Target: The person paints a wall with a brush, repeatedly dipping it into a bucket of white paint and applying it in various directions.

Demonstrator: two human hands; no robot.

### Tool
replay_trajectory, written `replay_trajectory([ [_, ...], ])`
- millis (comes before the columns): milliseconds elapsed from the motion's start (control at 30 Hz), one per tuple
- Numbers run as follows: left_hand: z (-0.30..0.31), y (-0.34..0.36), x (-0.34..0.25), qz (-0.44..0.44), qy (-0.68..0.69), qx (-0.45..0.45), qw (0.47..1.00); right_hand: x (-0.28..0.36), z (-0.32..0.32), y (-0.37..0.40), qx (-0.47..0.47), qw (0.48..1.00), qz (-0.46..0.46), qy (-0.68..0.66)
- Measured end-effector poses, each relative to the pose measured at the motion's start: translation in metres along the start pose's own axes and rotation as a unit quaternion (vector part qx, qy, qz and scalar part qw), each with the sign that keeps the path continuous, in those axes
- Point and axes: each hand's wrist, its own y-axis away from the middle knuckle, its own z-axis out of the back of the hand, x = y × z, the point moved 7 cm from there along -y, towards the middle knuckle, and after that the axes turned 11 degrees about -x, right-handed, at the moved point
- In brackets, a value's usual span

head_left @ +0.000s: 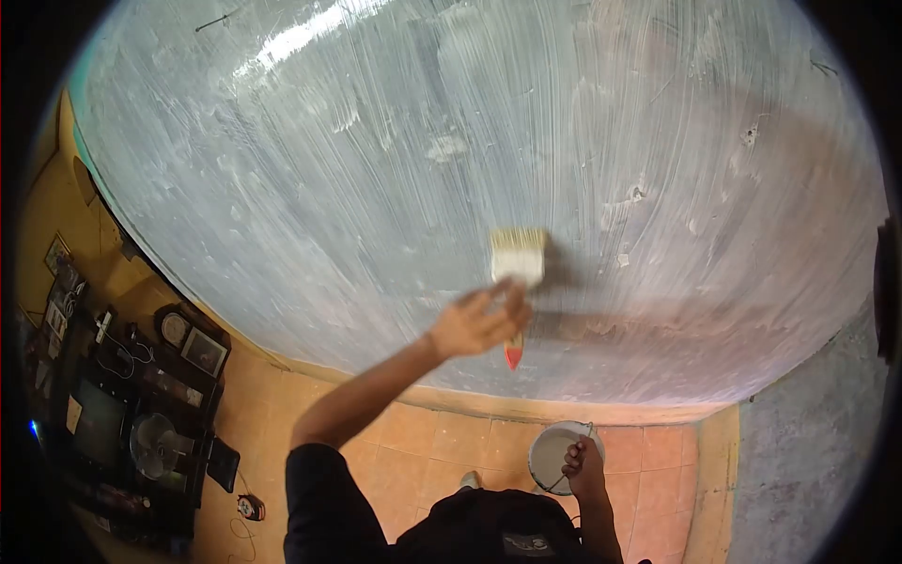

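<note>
My left hand (477,322) is raised and gripping a flat paintbrush (518,254). Its pale bristles press against a broad grey-white painted surface (395,169) streaked with wet brush marks, and the red handle tip pokes out below my fingers. Lower down, my right hand (584,465) is closed on the wire handle of a small bucket (550,449) with white paint inside. My black sleeve and shirt fill the bottom centre.
Orange floor tiles (423,442) lie below. At the left stands a dark shelf unit (122,414) with a screen, a small fan, framed pictures and a clock. A rough grey wall (808,442) rises at the right. The lower right of the painted surface looks browner.
</note>
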Motion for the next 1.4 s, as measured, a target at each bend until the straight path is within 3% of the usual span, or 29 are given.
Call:
replay_trajectory([
  [167,-0.051,0.094,-0.097,0.054,0.065,0.052,0.995,-0.001,0.003,0.003,-0.011,0.999,-0.012,0.042],
  [333,-0.078,0.14,-0.146,0.086,0.079,0.062,0.991,0.01,0.003,0.009,0.0,0.998,-0.003,0.066],
  [467,-0.086,0.173,-0.174,0.111,0.147,0.121,0.975,0.012,0.002,0.013,-0.01,0.998,-0.012,0.068],
  [533,-0.084,0.176,-0.169,0.134,0.171,0.146,0.965,0.01,0.002,0.011,-0.009,0.998,-0.012,0.064],
  [600,-0.084,0.182,-0.143,0.233,0.154,0.152,0.948,0.005,0.003,0.011,-0.007,0.998,-0.014,0.056],
  [667,-0.069,0.163,-0.109,0.278,0.158,0.135,0.938,0.004,0.003,0.01,-0.002,0.998,-0.012,0.054],
  [867,0.001,0.067,-0.016,0.286,0.114,0.03,0.951,-0.005,0.004,0.01,-0.019,0.998,-0.02,0.055],
  [967,0.021,0.038,0.002,0.274,0.059,-0.014,0.96,-0.01,0.0,0.011,-0.018,0.998,-0.015,0.056],
  [1033,0.034,0.029,-0.001,0.218,-0.021,-0.082,0.972,-0.011,-0.003,0.012,-0.023,0.998,-0.016,0.058],
  [1133,0.02,0.047,-0.022,0.199,-0.027,-0.075,0.977,-0.011,-0.003,0.01,-0.023,0.998,-0.019,0.06],
  [1267,-0.031,0.121,-0.079,0.178,0.023,0.045,0.983,-0.012,-0.005,0.012,-0.012,0.998,-0.019,0.057],
  [1400,-0.057,0.196,-0.142,0.193,0.056,0.102,0.974,-0.012,-0.004,0.011,-0.009,0.998,-0.017,0.062],
])
